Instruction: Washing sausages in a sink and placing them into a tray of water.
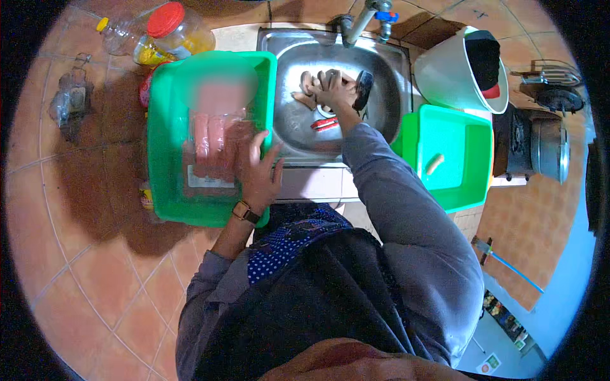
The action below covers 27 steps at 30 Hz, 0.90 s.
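My right hand (336, 93) reaches into the steel sink (298, 126) and touches several brownish, elongated pieces of food (305, 100), perhaps roots. Its fingers partly cover them, so a grip on one cannot be made out. Close to that hand is a dark, long object (363, 88), and below it lies a red-handled tool (325, 125), perhaps a peeler. My left hand (262, 176) has its fingers apart at the near right side of a large green plastic tub (167, 205). Inside this tub are pink sausages in clear plastic packaging (209, 138), partly blurred.
Right of the sink stands a smaller green tub (469, 193) with one pale piece (434, 164). A white bucket (438, 71) leans behind it, near a metal pot (550, 147). The faucet (357, 28) overhangs the sink. A red-lidded jar (190, 35) stands behind the large tub.
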Motion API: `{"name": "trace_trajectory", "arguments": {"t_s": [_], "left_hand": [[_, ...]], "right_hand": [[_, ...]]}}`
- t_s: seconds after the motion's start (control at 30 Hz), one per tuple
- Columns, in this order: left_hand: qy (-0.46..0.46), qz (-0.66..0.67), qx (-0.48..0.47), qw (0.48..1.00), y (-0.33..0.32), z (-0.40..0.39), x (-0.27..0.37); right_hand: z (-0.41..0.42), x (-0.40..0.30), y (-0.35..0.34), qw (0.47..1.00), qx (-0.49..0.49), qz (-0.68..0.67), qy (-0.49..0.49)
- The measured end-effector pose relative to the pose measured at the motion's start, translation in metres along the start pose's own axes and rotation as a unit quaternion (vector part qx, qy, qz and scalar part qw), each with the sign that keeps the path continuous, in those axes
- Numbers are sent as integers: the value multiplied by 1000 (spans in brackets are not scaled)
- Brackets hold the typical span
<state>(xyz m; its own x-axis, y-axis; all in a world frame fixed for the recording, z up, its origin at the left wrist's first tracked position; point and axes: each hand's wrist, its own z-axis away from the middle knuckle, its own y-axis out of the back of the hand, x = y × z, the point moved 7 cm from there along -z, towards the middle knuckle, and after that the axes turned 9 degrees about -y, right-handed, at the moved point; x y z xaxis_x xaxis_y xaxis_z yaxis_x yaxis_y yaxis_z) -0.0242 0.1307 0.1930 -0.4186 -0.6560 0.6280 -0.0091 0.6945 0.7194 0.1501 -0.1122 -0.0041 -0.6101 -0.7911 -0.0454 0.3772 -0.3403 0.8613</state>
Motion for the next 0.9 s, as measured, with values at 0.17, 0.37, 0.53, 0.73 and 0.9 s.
{"name": "trace_trajectory", "arguments": {"t_s": [0.17, 0.37, 0.53, 0.73, 0.9], "left_hand": [[-5, -15, -28, 999, -2, -8, -1], [-12, -17, -37, 999, -4, -6, -2], [-4, -28, -48, 998, -6, -8, -3], [-27, -44, -35, 998, -5, -6, 0], [-31, -38, -31, 998, -9, -10, 6]], "right_hand": [[1, -27, -18, 998, 16, 46, 29], [0, -36, -20, 980, 53, 37, 188], [-13, -26, -21, 974, 46, 43, 219], [-13, -9, -15, 983, -32, -17, 179], [-17, 5, 4, 968, 56, -185, 159]]}}
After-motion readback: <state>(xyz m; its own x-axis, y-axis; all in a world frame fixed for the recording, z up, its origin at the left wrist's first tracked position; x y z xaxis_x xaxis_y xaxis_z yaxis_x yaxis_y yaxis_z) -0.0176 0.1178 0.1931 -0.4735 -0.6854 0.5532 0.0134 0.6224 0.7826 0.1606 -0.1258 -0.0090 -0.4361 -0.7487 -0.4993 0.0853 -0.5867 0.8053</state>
